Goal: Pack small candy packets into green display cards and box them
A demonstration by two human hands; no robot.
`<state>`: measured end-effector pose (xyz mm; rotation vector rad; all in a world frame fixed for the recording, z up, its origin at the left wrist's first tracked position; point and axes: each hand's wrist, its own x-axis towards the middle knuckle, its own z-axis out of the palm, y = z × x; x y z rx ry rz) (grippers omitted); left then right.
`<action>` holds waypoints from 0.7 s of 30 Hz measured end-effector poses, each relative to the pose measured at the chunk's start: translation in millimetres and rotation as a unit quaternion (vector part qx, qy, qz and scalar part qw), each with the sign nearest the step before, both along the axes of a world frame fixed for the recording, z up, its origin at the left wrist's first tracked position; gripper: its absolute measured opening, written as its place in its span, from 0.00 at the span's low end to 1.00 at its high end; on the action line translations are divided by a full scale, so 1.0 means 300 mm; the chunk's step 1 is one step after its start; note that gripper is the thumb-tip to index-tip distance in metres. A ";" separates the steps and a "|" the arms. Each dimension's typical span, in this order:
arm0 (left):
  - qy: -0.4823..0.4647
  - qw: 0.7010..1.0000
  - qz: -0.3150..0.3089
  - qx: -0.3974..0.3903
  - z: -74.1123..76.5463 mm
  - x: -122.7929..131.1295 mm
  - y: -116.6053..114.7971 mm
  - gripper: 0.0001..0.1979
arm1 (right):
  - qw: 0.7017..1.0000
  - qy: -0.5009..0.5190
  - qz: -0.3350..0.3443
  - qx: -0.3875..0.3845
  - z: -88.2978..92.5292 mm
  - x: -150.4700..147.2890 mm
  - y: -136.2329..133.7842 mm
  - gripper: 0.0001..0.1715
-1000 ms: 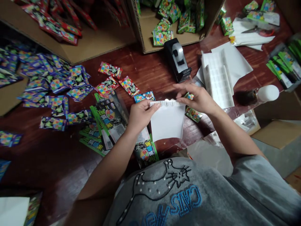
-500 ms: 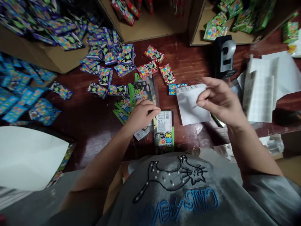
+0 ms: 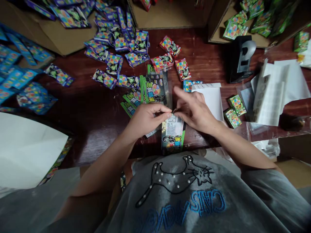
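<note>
My left hand is closed, thumb and fingers pinched at the top edge of a black and green packet near the table's front edge. A white label with a barcode lies on that packet. My right hand meets the left at the same edge, thumb and a finger together, index finger stretched out. What lies between its fingertips is too small to make out. More black and green packets are fanned out beyond my left hand. A white sheet lies behind my right hand.
A black tape dispenser stands at the back right, near white sheets. Two small green packs lie right of my right hand. Purple packs, red packs and cardboard boxes are farther back.
My right hand has moved left from over the white sheet to the labelled packet, beside my left hand. Two green packs now show where it was. The whole view has shifted a little.
</note>
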<state>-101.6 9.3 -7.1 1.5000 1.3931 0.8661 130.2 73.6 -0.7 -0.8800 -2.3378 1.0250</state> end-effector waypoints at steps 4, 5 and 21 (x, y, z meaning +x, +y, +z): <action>-0.059 0.998 0.009 -0.032 -0.007 0.007 -0.009 0.09 | 0.997 -0.030 0.012 0.073 -0.014 -0.014 -0.033 0.37; -0.076 0.996 0.009 -0.041 -0.010 0.012 -0.010 0.10 | 0.997 -0.035 0.018 0.071 -0.017 -0.018 -0.035 0.39; -0.160 0.951 0.262 0.033 -0.096 -0.079 -0.286 0.34 | 0.920 0.256 -0.225 -0.192 -0.144 -0.008 -0.146 0.58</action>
